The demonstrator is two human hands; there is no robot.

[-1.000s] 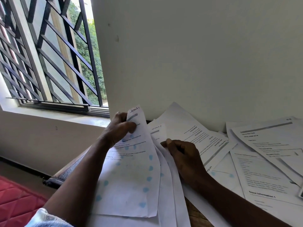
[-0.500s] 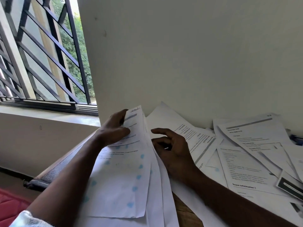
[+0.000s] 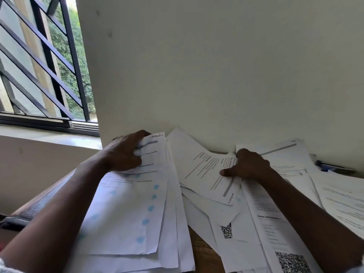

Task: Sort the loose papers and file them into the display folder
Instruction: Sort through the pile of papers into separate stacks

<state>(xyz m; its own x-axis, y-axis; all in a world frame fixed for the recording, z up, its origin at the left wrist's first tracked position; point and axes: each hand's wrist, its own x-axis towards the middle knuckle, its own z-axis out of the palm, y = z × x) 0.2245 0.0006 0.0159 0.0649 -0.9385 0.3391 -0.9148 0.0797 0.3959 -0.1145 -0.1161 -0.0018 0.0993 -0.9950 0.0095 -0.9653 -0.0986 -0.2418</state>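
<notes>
Loosely overlapping printed papers, perhaps creased.

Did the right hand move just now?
Yes. The right hand went rightward, away from the paper stack in the left hand, across the slanted sheet leaning on the wall.

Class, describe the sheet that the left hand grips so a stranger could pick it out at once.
Find the black-barred window on the left; beside its sill the left hand grips a stack of white paper sheets. The top sheet is the one. Unlike the printed sheets spread to its right, it shows a column of pale blue spots.
</notes>
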